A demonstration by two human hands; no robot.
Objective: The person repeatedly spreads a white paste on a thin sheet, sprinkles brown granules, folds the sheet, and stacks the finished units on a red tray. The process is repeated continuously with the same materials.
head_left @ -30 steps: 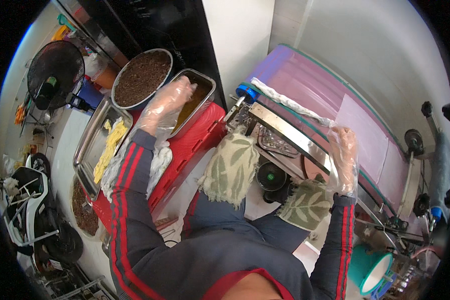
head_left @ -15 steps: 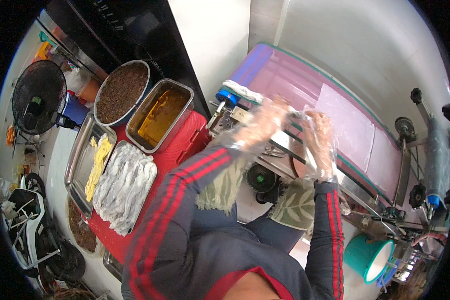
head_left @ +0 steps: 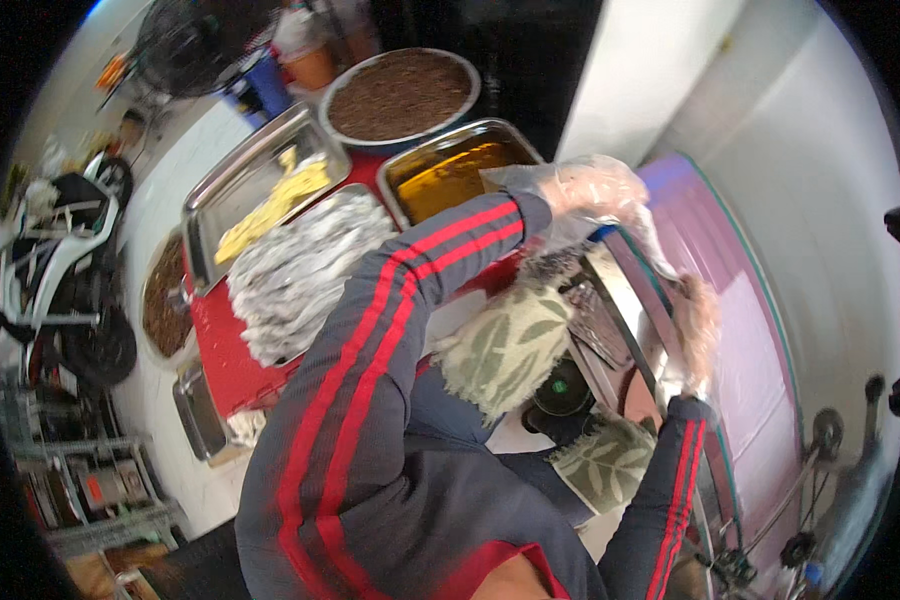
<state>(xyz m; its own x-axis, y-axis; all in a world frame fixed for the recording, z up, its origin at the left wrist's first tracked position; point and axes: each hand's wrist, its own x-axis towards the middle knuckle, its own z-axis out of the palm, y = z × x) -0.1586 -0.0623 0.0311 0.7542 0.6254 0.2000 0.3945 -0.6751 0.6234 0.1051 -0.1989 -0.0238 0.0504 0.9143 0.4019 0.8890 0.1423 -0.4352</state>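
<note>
My left hand (head_left: 595, 188), in a loose clear plastic glove, is closed at the left end of a pink-lilac worktop (head_left: 708, 222) with a teal edge. A soft white strand (head_left: 653, 245) runs from it along the worktop's front edge. At the strand's other end is my right hand (head_left: 697, 325), also gloved in clear plastic, with its fingers bent round it. Both hands partly hide the strand. Similar grey-white strands (head_left: 305, 270) lie heaped on a tray to my left.
On the red table (head_left: 215, 335) stand a metal pan of amber liquid (head_left: 455, 180), a round basin of brown crumbly filling (head_left: 400, 95) and a metal tray (head_left: 205, 235) with yellow strips (head_left: 275, 210). A patterned cloth (head_left: 510, 350) covers my leg. A motorbike (head_left: 70, 270) stands far left.
My view has swung left. My left hand has moved to the worktop's left end, where the strand's end lay. My right hand stays by the front edge.
</note>
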